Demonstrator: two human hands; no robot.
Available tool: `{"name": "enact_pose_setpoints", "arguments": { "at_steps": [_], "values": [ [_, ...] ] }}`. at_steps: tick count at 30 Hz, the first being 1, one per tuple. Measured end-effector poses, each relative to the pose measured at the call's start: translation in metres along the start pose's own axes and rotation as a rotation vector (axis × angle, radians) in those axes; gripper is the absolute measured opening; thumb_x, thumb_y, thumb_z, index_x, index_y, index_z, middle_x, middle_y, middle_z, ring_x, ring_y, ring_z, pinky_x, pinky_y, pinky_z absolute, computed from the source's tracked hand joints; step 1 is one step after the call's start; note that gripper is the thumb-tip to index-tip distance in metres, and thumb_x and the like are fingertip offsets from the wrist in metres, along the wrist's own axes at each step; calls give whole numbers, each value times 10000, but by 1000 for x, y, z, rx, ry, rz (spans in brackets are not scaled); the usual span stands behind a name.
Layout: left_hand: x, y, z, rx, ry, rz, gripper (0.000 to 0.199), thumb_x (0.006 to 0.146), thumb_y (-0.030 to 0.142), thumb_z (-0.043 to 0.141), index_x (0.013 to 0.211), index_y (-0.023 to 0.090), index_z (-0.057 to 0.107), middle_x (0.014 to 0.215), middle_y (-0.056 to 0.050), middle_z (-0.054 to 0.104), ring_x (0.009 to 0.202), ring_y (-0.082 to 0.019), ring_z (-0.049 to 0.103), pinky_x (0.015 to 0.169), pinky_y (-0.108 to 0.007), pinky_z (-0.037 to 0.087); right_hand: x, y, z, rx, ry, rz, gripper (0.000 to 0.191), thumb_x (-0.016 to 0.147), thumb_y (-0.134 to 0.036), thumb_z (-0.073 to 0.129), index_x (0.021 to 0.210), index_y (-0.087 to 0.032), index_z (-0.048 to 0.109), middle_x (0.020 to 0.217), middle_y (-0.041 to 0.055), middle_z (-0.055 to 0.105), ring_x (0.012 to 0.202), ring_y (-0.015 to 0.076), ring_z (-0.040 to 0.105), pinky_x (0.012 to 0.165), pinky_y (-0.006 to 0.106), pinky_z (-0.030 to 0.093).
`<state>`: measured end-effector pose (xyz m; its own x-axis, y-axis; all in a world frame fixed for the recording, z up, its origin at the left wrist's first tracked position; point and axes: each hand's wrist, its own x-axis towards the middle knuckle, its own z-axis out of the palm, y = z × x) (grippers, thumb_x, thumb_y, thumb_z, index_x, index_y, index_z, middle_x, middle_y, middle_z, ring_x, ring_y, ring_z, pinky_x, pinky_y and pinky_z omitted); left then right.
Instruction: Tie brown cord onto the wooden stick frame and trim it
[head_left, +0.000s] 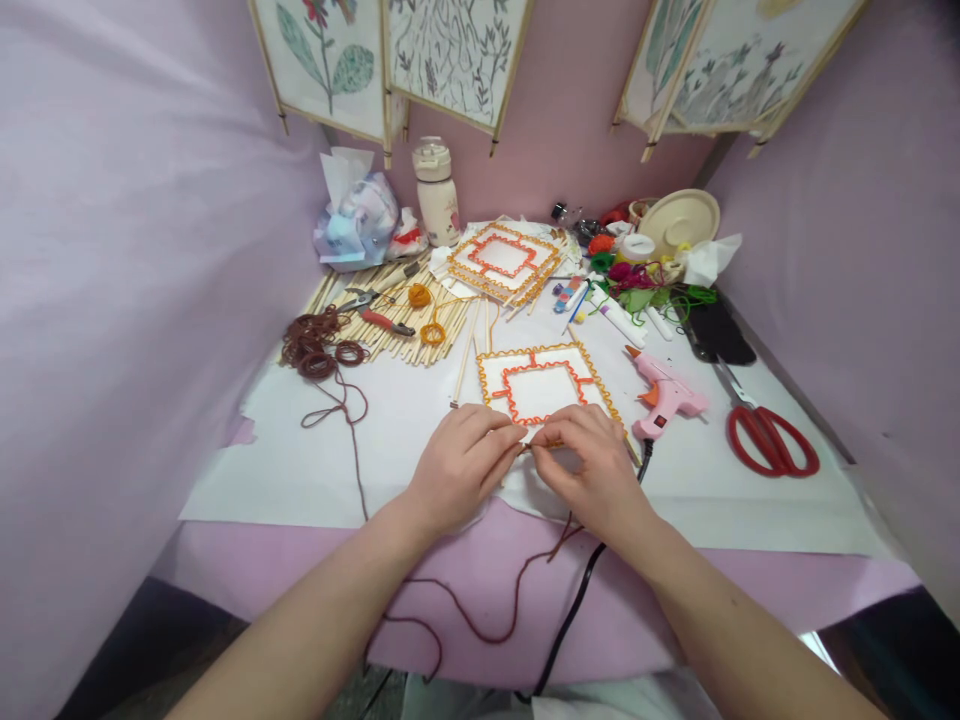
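A square frame (484, 375) wrapped in wavy orange-yellow yarn lies on the white sheet, with a smaller red-orange square inside it. At its near side my left hand (466, 462) and my right hand (589, 465) meet, fingertips almost touching. Both hands are closed in a pinch on brown yarn (499, 638), a dark bit of which shows between the fingertips. A loose length of it hangs over the table's front edge. My fingers hide most of the frame's near edge. To the left is a tangled brown yarn bundle (311, 340) with a strand trailing forward.
Right of the frame lie a pink glue gun (667, 395), its black cord (577, 600) running off the front, and red-handled scissors (772, 440). Thin wooden sticks (397, 340), pliers (386, 320) and a second yarn frame (551, 265) are farther back. A bottle (437, 195) stands behind.
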<state>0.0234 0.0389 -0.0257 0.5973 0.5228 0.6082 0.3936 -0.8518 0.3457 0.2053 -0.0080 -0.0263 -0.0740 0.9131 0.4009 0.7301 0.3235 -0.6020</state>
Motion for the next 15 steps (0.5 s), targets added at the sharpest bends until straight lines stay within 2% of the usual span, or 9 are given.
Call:
{"name": "enact_pose_setpoints", "arguments": {
  "at_steps": [6, 10, 15],
  "values": [
    [0, 1, 1, 82, -45, 63, 99, 912, 151, 520, 962, 147, 605, 888, -70, 653, 853, -176, 549, 749, -325, 446, -1, -2, 0, 10, -18, 6, 64, 836, -184, 614, 794, -232, 619, 859, 9, 635, 893, 199, 536, 771, 360, 321],
    [2, 4, 2, 124, -63, 64, 82, 910, 156, 512, 904, 152, 594, 834, -64, 640, 817, -177, 537, 718, -318, 442, 0, -5, -1, 46, -45, 48, 87, 831, -164, 604, 772, -229, 608, 841, 9, 628, 887, 201, 533, 774, 360, 336],
    [3, 5, 3, 113, -46, 40, 60, 899, 138, 517, 884, 150, 574, 827, -62, 632, 793, -175, 532, 718, -324, 448, 2, -6, -2, 102, -17, 104, 106, 816, -145, 580, 743, -221, 572, 818, 11, 616, 866, 201, 546, 764, 353, 373]
  ]
}}
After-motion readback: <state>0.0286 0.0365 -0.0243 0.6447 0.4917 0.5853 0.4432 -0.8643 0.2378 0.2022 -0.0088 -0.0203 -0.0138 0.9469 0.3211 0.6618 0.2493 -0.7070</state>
